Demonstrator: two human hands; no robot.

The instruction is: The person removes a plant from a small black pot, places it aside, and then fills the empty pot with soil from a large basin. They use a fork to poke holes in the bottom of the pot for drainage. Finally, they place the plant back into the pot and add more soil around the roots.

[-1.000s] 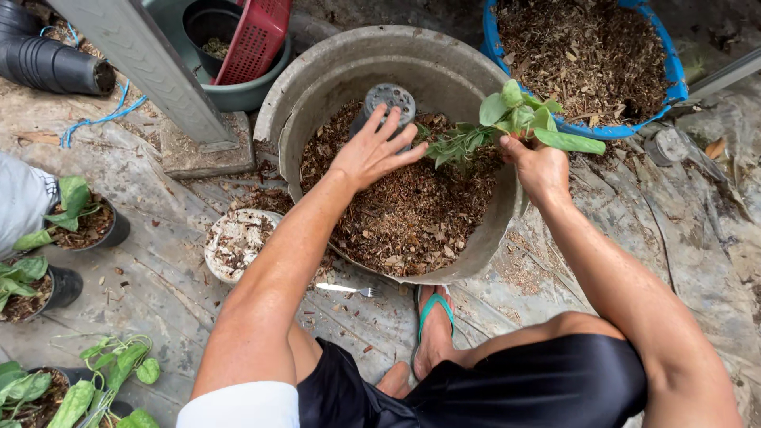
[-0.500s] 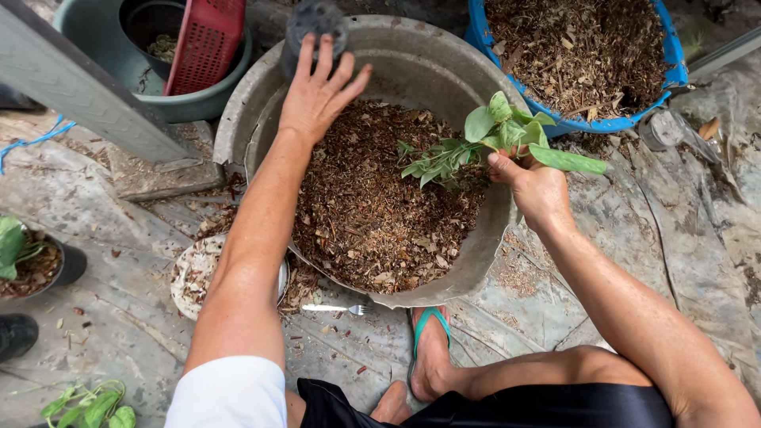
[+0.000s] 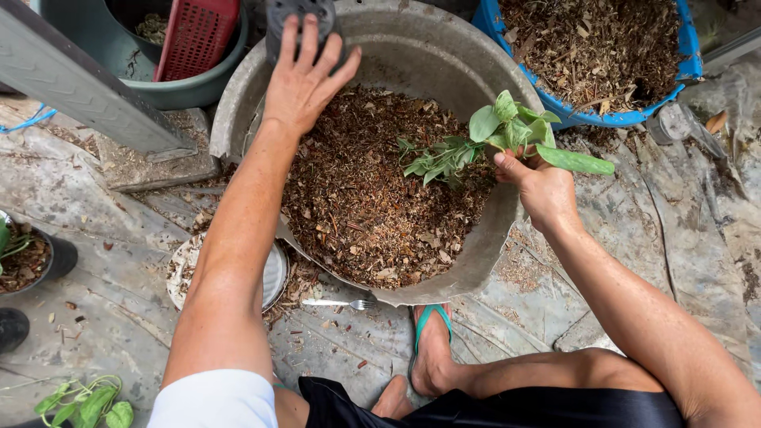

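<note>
Over the far rim of a large grey basin [image 3: 476, 273], the person's left hand [image 3: 305, 75] lies with its fingers spread apart, flat on a small dark perforated pot [image 3: 300, 12] that sits at the basin's edge; whether the fingers actually grip the pot cannot be told from this view. The basin is tilted toward the person and holds a heap of brown chipped bark and husk mix [image 3: 372, 190]. At its right side, the right hand [image 3: 543, 190] is closed around the base of a small green plant cutting [image 3: 499, 135], fingers together and clamped on the stems, so that the leaves fan out above the mix, one long leaf pointing right past the hand. Beyond the basin on the right stands a blue tub [image 3: 682, 67] filled with coarser brown mulch, and on the left a dark green tub [image 3: 198, 87] with a red plastic basket [image 3: 194, 36] propped inside it. A grey slanted beam [image 3: 79, 83] crosses the upper left corner. Beneath the left forearm, just beside the basin, a shallow pale dish [image 3: 273, 277] lies on the grey sheet-covered ground, and a metal fork [image 3: 341, 303] rests near the basin's near edge. One foot in a green flip-flop [image 3: 432, 317] is tucked against the basin. Small potted plants [image 3: 28, 257] sit at the left edge.
</note>
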